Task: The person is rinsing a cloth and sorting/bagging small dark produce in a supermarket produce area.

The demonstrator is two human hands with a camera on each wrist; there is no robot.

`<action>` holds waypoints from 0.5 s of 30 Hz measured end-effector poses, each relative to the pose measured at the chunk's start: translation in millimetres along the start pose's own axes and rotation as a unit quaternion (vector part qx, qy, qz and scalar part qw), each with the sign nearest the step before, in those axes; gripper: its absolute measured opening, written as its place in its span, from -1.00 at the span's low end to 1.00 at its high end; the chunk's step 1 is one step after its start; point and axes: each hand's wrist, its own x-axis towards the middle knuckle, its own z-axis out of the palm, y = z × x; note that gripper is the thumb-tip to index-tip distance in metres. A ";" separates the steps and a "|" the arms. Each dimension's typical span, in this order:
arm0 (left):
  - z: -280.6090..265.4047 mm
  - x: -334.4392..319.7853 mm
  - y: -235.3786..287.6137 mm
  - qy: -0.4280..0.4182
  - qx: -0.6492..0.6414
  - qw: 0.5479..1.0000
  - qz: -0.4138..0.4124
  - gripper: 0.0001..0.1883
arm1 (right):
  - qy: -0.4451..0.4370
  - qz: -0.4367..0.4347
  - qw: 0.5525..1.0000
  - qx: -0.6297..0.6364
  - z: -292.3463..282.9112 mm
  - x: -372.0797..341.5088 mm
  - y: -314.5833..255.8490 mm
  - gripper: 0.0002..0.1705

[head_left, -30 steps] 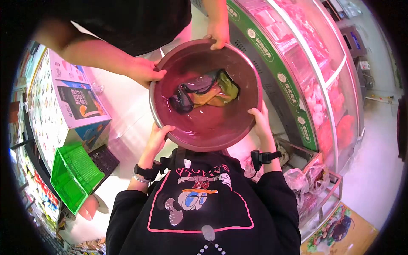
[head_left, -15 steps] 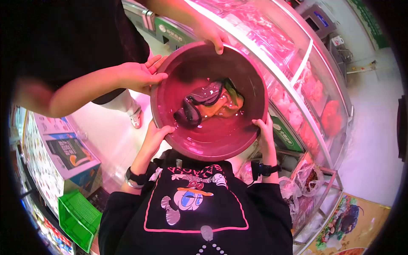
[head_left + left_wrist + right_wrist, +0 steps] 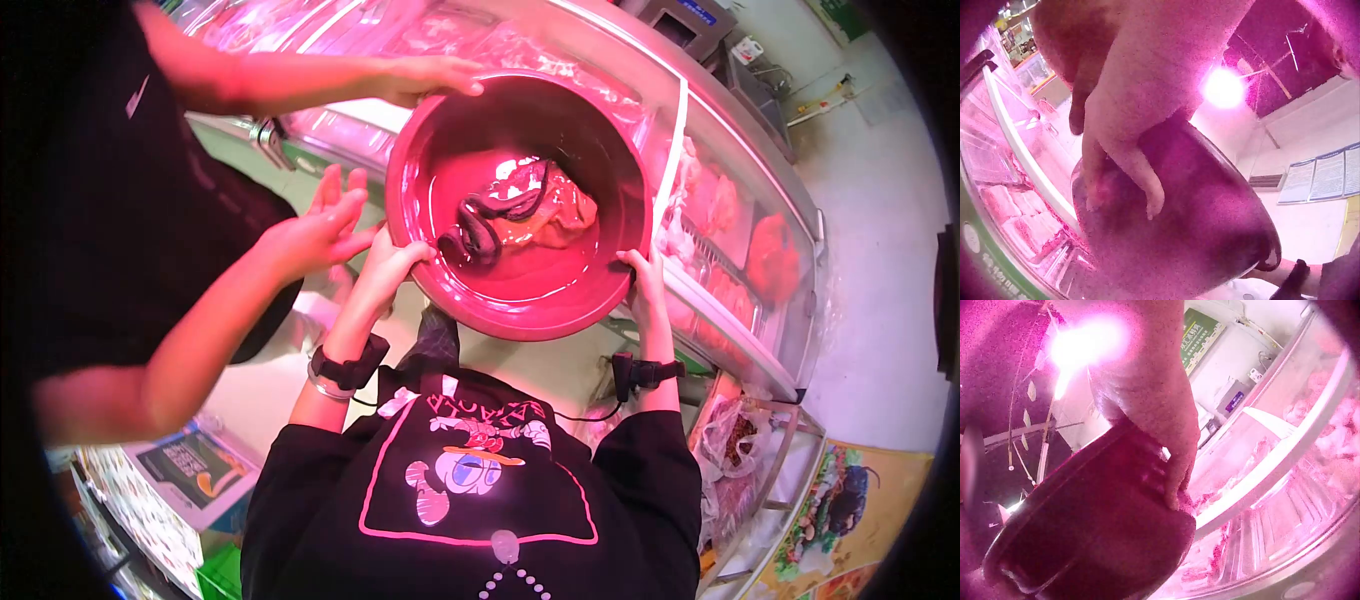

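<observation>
A round reddish basin (image 3: pixel 520 310) holds water and a dark-edged, orange-toned soft item (image 3: pixel 545 215). My left hand (image 3: pixel 385 268) grips its left rim, thumb on top; in the left wrist view the fingers (image 3: pixel 1138 169) spread under its outer wall (image 3: pixel 1179 250). My right hand (image 3: pixel 646 285) grips the right rim, and the right wrist view shows its fingers (image 3: pixel 1179 481) against the basin's outside (image 3: pixel 1104 519). Another person's hand (image 3: pixel 430 78) touches the far rim; that person's other hand (image 3: pixel 315 230) is raised beside my left hand, fingers apart.
Glass display cases (image 3: pixel 730 230) with meat run behind and right of the basin. The other person (image 3: pixel 110 220) stands close on the left. A box (image 3: pixel 195 470) and part of a green crate (image 3: pixel 222 575) are at lower left; bagged goods (image 3: pixel 735 445) stand on a rack at right.
The view has turned, and the display case now lies behind the basin. The other person's nearer hand has come off the rim; their far hand has shifted left along it. My hands keep their grip.
</observation>
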 end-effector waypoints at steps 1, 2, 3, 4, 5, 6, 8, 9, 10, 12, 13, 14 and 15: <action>0.1 1.2 -0.5 0.003 -0.020 1.000 0.011 -0.65 | 0.001 -0.004 1.000 -0.008 -0.4 -1.2 -0.3 -0.53; 0.0 0.0 0.5 0.006 -0.041 0.999 0.022 -0.66 | 0.002 -0.008 1.000 -0.017 -0.6 -4.3 -1.3 -0.53; -0.5 -3.1 2.5 0.014 -0.032 0.999 0.013 -0.69 | 0.002 -0.015 1.000 -0.015 -0.6 -7.5 0.3 -0.53; 0.2 -3.5 4.6 0.013 -0.033 0.999 0.017 -0.69 | 0.011 -0.022 1.000 -0.004 -1.2 -11.0 3.4 -0.53; 1.1 -0.5 7.9 0.005 -0.024 1.000 0.009 -0.69 | 0.019 -0.028 0.999 0.007 -2.0 -11.5 5.4 -0.53; 1.9 4.4 12.9 -0.004 -0.016 1.000 0.001 -0.69 | 0.019 -0.033 0.999 0.007 0.4 -10.9 2.8 -0.53; 2.1 20.6 20.5 -0.013 0.003 1.000 0.028 -0.66 | 0.030 -0.029 0.999 0.018 5.3 -10.0 -4.4 -0.52; 7.8 29.6 22.0 -0.012 0.011 0.999 0.046 -0.64 | 0.042 -0.023 0.998 0.028 -0.5 -4.2 -1.8 -0.49; 13.7 39.0 22.0 -0.011 0.019 0.998 0.064 -0.62 | 0.043 -0.021 0.998 0.027 -8.1 0.8 0.6 -0.49; 13.7 51.2 21.8 -0.021 0.035 0.997 0.061 -0.61 | 0.039 -0.028 0.998 0.044 -10.3 8.3 1.1 -0.48; 12.2 54.0 21.7 -0.025 0.049 0.998 0.042 -0.62 | 0.036 -0.018 0.999 0.031 -9.3 6.9 -1.7 -0.48; 10.6 57.0 22.0 -0.030 0.064 0.997 0.022 -0.63 | 0.036 -0.018 0.999 0.031 -6.7 7.9 -4.2 -0.48; 11.2 59.3 25.1 -0.020 0.057 0.997 0.039 -0.67 | 0.019 -0.022 0.999 0.025 -3.4 9.6 -7.5 -0.49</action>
